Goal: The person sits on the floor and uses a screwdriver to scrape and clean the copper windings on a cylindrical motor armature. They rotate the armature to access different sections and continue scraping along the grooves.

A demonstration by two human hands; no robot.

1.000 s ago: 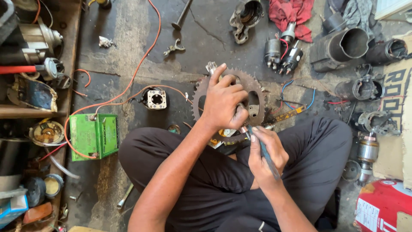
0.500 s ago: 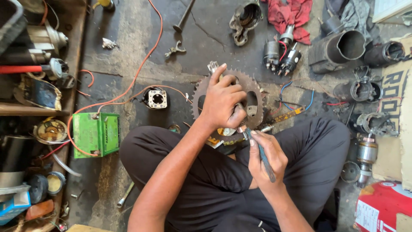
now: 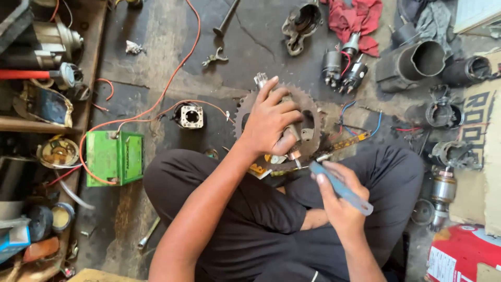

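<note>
The left hand (image 3: pixel 271 122) is clasping a rusty toothed sprocket (image 3: pixel 308 112) tight, while the right hand (image 3: pixel 339 201) is gripping a blue-handled tool (image 3: pixel 342 189) closed.

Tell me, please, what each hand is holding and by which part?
The left hand grips a small metal part over the toothed sprocket, fingers wrapped around its body. The right hand holds a blue-handled tool by its handle.

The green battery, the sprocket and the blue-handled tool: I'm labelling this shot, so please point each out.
green battery (image 3: pixel 116 156), head view, on its top face.
sprocket (image 3: pixel 312 112), head view, on its toothed rim right of the left hand.
blue-handled tool (image 3: pixel 342 189), head view, on the handle.
</note>
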